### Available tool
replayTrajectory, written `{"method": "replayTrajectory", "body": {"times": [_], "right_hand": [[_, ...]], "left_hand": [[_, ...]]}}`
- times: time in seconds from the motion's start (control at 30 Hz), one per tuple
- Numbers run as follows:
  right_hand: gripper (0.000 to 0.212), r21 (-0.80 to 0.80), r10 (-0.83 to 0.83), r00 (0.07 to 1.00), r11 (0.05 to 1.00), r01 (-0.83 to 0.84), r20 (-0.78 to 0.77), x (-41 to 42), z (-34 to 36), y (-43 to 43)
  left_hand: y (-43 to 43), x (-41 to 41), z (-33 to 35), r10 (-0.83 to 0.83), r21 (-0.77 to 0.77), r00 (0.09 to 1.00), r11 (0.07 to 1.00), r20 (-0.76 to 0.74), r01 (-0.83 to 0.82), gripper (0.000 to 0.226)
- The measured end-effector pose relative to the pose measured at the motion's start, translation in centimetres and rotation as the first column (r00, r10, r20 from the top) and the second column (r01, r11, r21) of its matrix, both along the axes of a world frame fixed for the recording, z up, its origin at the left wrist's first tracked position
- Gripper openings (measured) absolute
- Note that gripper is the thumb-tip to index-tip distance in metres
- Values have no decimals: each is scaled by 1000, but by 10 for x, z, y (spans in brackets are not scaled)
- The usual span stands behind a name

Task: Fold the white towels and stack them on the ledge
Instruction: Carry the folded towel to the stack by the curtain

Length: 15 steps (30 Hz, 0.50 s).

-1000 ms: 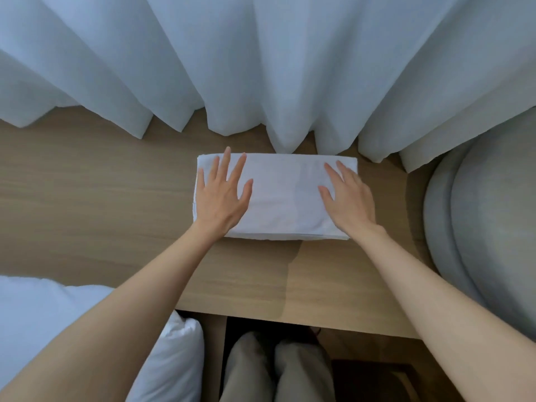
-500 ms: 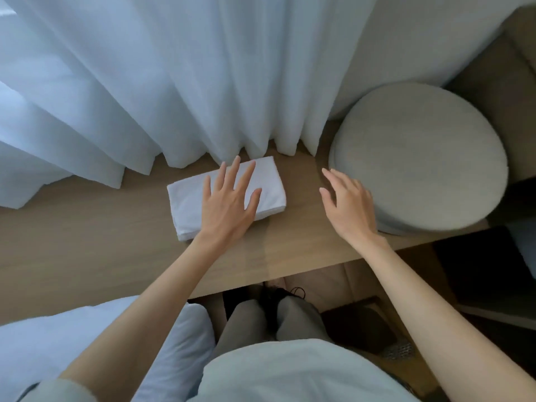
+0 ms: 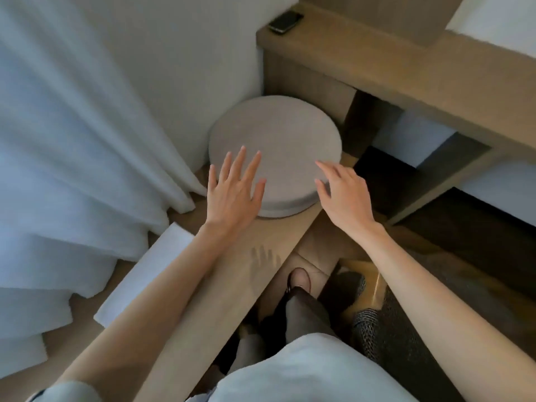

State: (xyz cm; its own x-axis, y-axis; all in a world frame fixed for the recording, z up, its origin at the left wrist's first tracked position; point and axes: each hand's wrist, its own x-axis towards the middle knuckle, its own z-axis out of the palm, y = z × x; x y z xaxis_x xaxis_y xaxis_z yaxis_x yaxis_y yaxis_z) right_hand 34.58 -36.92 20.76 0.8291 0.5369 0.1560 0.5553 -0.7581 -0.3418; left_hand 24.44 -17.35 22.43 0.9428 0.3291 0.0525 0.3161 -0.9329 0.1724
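A folded white towel lies flat on the wooden ledge, close to the curtain, partly hidden behind my left forearm. My left hand hovers with spread, straight fingers over the near edge of a round grey cushion, away from the towel and holding nothing. My right hand hangs over the ledge's right end with relaxed fingers, also holding nothing.
A round grey cushion sits on the ledge's end in the corner. White curtains hang at left. A wooden desk with a dark phone stands at right. My legs and shoes show below on the floor.
Both hands have left the towel and swung right toward the cushion. My view has turned right, so the towel now lies at lower left.
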Motion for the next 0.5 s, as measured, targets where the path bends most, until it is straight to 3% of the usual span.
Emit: {"method": "replayTrajectory", "body": {"times": [0.17,0.5], "right_hand": [[42,15,-192,981,981,191,31,67,18,-57],[45,-39,-418,907,907,420,51,201,55,-138]], "left_hand": [[-51,97,25,-192,58,981,980,13,191,54],[-129,281,65,-413,123,910,906,43,405,54]]}}
